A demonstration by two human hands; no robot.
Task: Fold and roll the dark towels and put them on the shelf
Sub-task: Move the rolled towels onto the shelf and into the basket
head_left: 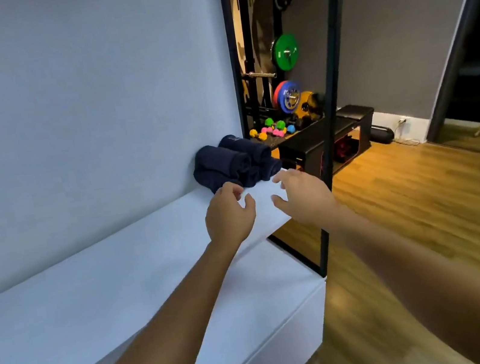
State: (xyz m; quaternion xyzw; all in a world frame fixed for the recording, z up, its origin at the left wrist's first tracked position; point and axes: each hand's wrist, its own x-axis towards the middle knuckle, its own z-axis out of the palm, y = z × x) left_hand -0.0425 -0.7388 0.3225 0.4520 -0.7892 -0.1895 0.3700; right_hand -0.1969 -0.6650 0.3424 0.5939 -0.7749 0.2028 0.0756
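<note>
Rolled towels stacked, my hands empty beside them.
Dark towels (233, 160) sit at the shelf's (93, 301) far right corner against the wall; left hand (229, 212) nearly touches them, right hand (301, 197) hovers over the right edge, both loosely spread. Next, I judge: fetch another towel.

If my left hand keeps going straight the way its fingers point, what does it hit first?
Most likely the rolled towels stacked against the wall; the left hand is open just short of them, though depth is hard to judge.
</note>
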